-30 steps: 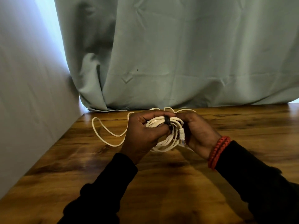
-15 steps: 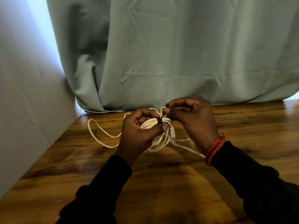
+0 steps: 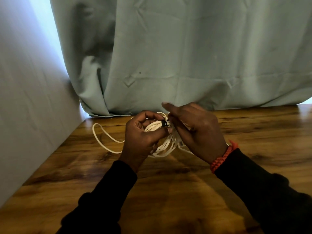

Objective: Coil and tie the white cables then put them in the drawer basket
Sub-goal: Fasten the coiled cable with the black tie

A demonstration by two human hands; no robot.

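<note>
A coil of white cable [image 3: 163, 146] is held just above the wooden table [image 3: 168, 191]. My left hand [image 3: 143, 139] grips the bundle, thumb pressed on a black tie [image 3: 163, 123] wrapped around the strands. My right hand [image 3: 195, 130] touches the coil at the tie, fingers pinching the tie's end, index finger lifted. One loose loop of the cable [image 3: 101, 134] trails left on the table. A connector plug [image 3: 180, 143] hangs below my right palm. No drawer basket is in view.
A pale green curtain [image 3: 185, 56] hangs behind the table's far edge. A light wall or panel [image 3: 30, 107] borders the table on the left. An orange braided bracelet [image 3: 222, 156] is on my right wrist.
My right hand has risen from the coil's right side to the black tie on top and pinches it. The left hand keeps its grip on the bundle.
</note>
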